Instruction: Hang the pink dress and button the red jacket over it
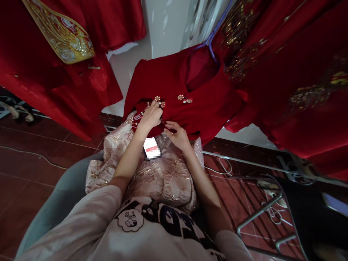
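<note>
A dark red velvety dress (160, 78) hangs in front of me, its lower part reaching my lap. Flower-shaped beaded ornaments (185, 98) sit on its front, and strings of beads (133, 119) fan out at the left. My left hand (152, 115) is closed on the front of the dress beside one flower ornament; its fingertips are partly hidden. Just right of it, my right hand (178, 136) has its fingers apart, close to the cloth. Below both hands, a lit phone (152, 148) lies on the shiny pink-gold floral fabric (163, 177) over my lap.
A purple hanger (210, 40) shows at the dress's neck. More red embroidered garments (73, 83) hang left and right. A white rail (244, 162) runs low behind. At the right stands a metal-framed black chair (307, 206) with a cable near it. Grey seat edge (65, 195) at left.
</note>
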Tool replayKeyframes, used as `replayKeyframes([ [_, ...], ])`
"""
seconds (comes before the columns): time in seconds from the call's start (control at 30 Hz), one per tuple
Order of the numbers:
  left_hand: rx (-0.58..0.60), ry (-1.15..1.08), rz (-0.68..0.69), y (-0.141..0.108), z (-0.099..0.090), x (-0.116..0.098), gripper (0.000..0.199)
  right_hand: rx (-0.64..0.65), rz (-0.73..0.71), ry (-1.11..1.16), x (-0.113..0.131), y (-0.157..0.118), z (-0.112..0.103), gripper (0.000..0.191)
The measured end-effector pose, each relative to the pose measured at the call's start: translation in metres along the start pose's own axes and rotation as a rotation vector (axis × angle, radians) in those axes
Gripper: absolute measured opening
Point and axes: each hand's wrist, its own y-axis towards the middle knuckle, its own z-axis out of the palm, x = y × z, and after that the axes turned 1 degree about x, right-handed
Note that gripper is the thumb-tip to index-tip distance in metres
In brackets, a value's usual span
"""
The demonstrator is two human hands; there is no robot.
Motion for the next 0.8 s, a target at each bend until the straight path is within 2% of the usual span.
replayKeyframes([
  [0.17, -0.073, -0.075, 0.069, 0.004, 0.002, 0.011, 0.016, -0.011, -0.045, 0.010, -0.004, 0.001, -0.002, 0.034],
  [0.3, -0.065, -0.094, 0.086, 0.005, 0.000, 0.013, 0.010, -0.014, -0.047, 0.015, -0.004, 0.002, -0.002, 0.034],
  [0.57, -0.035, -0.086, 0.011, 0.003, -0.003, 0.011, 0.024, -0.016, -0.040, 0.025, -0.001, 0.001, -0.003, 0.033],
  [0.8, -0.018, -0.112, 0.007, 0.002, -0.006, 0.010, 0.020, -0.020, -0.025, 0.025, -0.002, 0.001, -0.003, 0.031],
])
